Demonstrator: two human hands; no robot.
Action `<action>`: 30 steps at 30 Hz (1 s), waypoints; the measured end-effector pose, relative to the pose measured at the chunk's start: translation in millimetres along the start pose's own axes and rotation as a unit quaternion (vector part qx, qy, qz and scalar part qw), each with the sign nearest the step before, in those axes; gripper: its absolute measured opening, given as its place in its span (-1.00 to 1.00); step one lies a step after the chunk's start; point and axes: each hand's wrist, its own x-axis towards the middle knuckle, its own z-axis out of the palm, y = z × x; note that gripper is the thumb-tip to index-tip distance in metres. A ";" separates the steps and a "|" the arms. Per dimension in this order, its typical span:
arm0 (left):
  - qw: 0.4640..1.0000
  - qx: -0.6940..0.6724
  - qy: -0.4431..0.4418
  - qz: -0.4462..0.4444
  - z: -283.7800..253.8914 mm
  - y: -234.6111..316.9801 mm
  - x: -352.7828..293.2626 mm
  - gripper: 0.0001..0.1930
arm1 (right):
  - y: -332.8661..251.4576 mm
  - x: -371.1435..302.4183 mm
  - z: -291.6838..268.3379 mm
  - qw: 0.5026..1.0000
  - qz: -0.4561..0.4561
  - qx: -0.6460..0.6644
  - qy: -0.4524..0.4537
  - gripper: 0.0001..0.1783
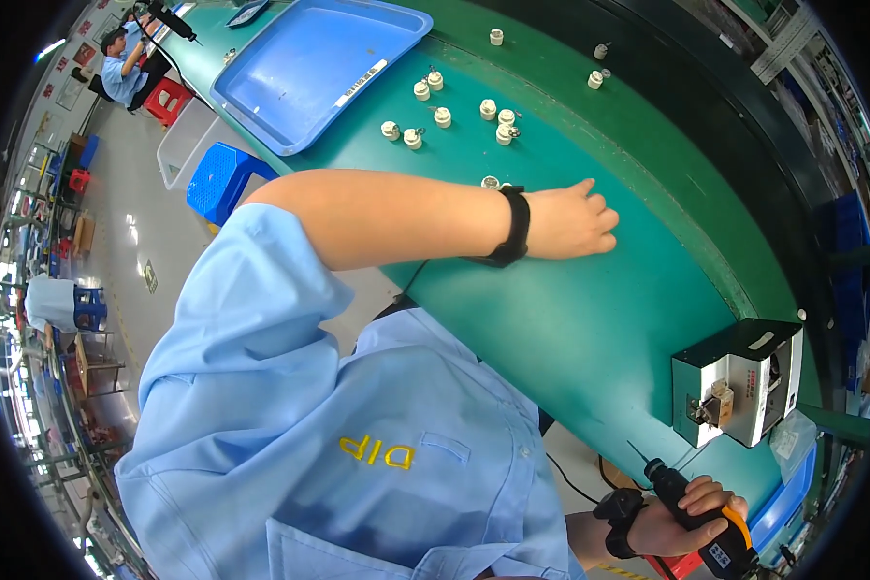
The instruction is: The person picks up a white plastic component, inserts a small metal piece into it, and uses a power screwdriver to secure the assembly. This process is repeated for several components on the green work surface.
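Observation:
My left forearm reaches across the green work surface [512,300]. My left hand [570,222] is low over it, back up and fingers curled; whatever may be under them is hidden. A small cream round part [490,181] shows just beyond the black wrist strap [513,227], partly covered by the arm. At the lower right, my right hand [696,517] is wrapped round a black and orange electric screwdriver [675,488]. Its thin bit points up and left, near a black-and-silver box [744,382] that looks like a screw feeder.
Several cream round parts with metal tabs [443,117] stand beyond my left arm, a few on the raised green ledge [541,68]. A blue tray [309,72] lies at the far left. A clear bag [793,445] and blue bin [783,507] are beside the feeder. Another person [126,72] sits far left.

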 end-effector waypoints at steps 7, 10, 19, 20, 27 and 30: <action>1.000 -0.002 -0.015 -0.006 -2.6 -22.9 -20.3 -0.86 | 2.4 0.7 -0.9 1.000 0.007 0.003 0.002 -0.70; 1.000 0.011 -0.017 -0.016 -1.4 -31.5 -26.1 -0.88 | 4.0 1.7 -1.0 1.000 0.008 -0.014 -0.003 -0.71; 0.997 0.071 -0.008 -0.021 2.2 -56.9 -42.4 -0.89 | 4.9 3.0 9.5 0.999 -0.001 -0.024 0.022 -0.69; 0.997 0.068 -0.018 -0.030 0.1 -57.2 -42.4 -0.89 | 5.1 2.9 9.2 1.000 0.001 -0.022 0.021 -0.68; 0.997 0.050 -0.028 -0.056 -4.0 -55.7 -37.6 -0.87 | 7.1 6.0 -2.5 0.999 -0.010 -0.027 -0.034 -0.66; 0.989 0.022 -0.104 -0.103 -15.9 -54.2 -33.2 -0.85 | 10.6 7.9 -5.2 0.999 -0.011 -0.042 -0.018 -0.63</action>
